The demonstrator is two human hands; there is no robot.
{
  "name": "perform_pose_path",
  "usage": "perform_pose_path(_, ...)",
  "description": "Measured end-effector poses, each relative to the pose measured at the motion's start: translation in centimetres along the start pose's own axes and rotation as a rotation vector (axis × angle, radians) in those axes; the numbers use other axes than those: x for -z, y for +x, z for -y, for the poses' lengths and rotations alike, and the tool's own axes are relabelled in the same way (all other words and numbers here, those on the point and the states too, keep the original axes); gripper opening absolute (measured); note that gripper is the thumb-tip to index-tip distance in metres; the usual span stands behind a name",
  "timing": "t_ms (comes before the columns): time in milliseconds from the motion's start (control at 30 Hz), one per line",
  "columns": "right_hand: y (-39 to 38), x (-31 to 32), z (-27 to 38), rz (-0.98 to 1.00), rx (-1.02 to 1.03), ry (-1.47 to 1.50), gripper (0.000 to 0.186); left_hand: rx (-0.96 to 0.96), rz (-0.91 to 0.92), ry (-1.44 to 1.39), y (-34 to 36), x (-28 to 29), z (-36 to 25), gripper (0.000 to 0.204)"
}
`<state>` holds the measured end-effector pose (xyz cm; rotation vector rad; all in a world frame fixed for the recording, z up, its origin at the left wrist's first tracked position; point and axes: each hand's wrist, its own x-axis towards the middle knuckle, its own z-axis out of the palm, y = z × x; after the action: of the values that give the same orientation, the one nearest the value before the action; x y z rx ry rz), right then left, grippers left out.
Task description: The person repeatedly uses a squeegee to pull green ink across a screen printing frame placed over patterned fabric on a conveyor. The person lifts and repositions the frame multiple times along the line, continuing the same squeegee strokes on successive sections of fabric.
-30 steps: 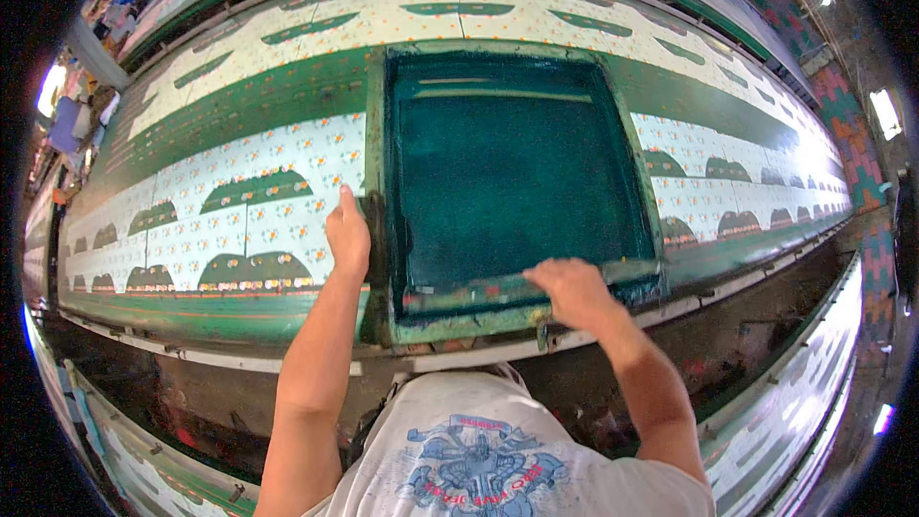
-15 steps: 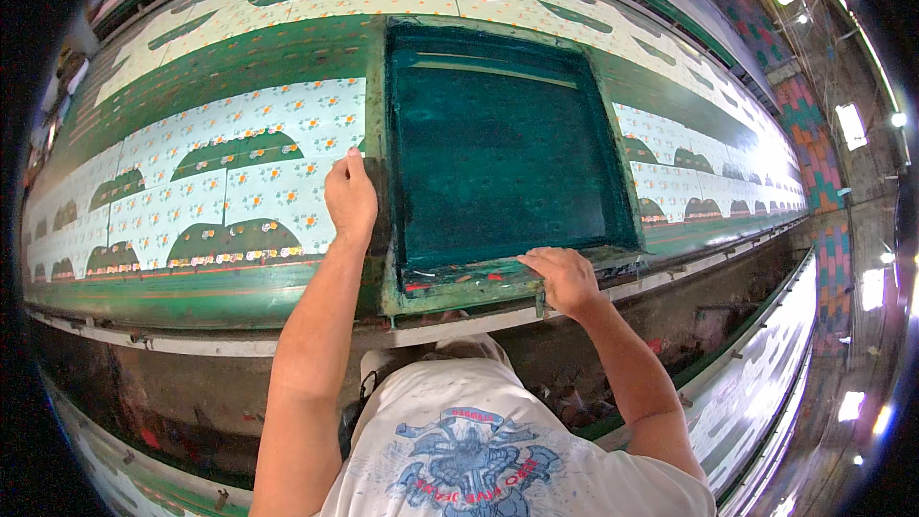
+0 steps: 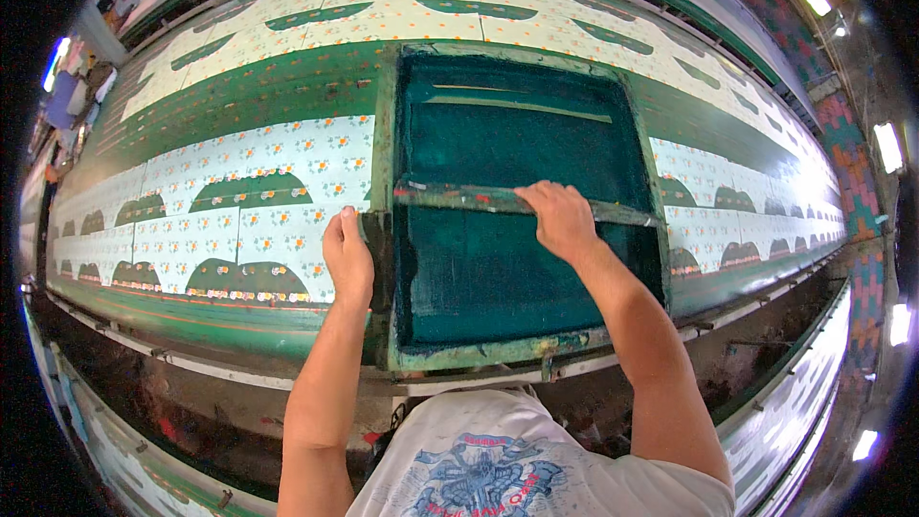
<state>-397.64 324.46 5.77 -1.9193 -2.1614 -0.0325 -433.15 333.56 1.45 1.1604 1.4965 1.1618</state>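
Note:
A large screen printing frame (image 3: 387,163) with dark teal mesh lies on the long green table. Across its middle runs a paint-stained squeegee (image 3: 459,197), spanning nearly the frame's inner width. My right hand (image 3: 563,220) grips the squeegee's top edge right of its centre, fingers bent over the bar. At the frame's left side, my left hand (image 3: 347,263) is closed, thumb up, against the dark outer edge; its fingertips are partly hidden. White fabric (image 3: 287,230) with orange flowers and dark arched shapes lies beside the left hand.
More printed fabric (image 3: 756,215) continues to the right of the frame. A cream patterned strip (image 3: 402,14) lies along the far side. A pale metal rail (image 3: 450,385) edges the table in front of me. Another table (image 3: 780,421) stands behind on the right.
My right hand has pushed the squeegee from the frame's near edge to about its middle. My left hand stays at the frame's left side. The view has shifted slightly.

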Motion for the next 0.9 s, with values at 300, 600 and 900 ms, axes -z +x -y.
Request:
perform_pose_path(300,13.4,-1.4,-9.3,-0.018,0.017,-0.026,0.045,-0.145,-0.208,0.203,-0.1,-0.9,1.4,0.048)
perform_pose_path(600,11.1,-4.5,-10.2,-0.168,0.119,-0.024,0.05,-0.195,-0.26,0.438,-0.7,-1.0,0.5,0.04)
perform_pose_path(900,16.6,-0.2,-12.7,-0.035,0.034,0.029,0.04,-0.261,-0.283,0.48,-0.8,-1.7,0.2,0.035)
